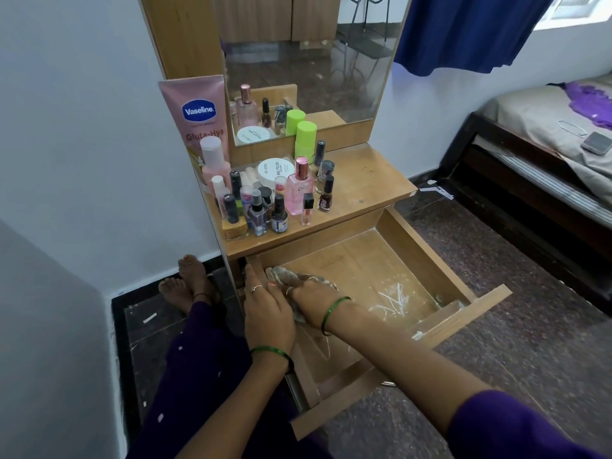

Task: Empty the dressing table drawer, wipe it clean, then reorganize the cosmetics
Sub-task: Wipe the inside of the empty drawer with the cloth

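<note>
The wooden drawer [420, 256] stands pulled out below the dressing table top, with white streaks on its bare floor. A crumpled grey cloth [284, 274] lies in the drawer's back left corner. My right hand [313, 294] grips the cloth and presses it down on the drawer floor. My left hand [266, 308] lies along the drawer's left wall, its fingers stretched over the rim. Several cosmetics stand on the table top [367, 180]: a pink Vaseline tube [198, 117], a pink perfume bottle [299, 187], a green-capped bottle [305, 140], a white nail polish remover jar [275, 169] and nail polish bottles.
A mirror [308, 61] rises behind the cosmetics. A bed [543, 150] with a phone [597, 143] on it stands to the right, below a blue curtain [470, 31]. My legs and feet [188, 283] lie on the dark floor left of the drawer.
</note>
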